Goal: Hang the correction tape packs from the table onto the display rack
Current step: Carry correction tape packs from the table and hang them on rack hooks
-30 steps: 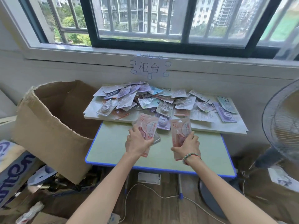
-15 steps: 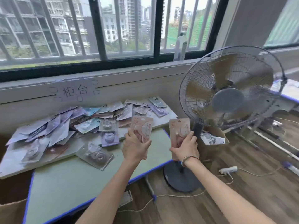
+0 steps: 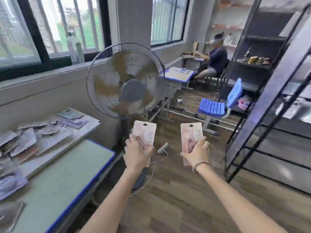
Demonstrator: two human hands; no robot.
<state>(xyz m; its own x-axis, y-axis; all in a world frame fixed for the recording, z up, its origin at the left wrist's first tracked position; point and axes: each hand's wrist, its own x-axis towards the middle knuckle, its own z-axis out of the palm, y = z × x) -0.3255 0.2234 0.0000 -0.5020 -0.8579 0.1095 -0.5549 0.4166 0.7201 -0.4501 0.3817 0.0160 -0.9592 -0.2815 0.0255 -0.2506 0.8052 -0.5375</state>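
Left hand [image 3: 137, 153] and right hand [image 3: 196, 153] each grip one pink correction tape pack, left pack [image 3: 144, 134] and right pack [image 3: 191, 135], fingers curled round the lower half. Step in hand: carrying them clear of the table [image 3: 67, 167]. Next: align hang holes with rack [image 3: 262, 91] hooks, right of the grip. Long axes upright, holes uppermost.

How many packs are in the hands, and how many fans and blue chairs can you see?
Pink packs held: 2, one in the left hand (left pack), one in the right hand (right pack)
Fans: 1
Blue chairs: 1
Total: 4
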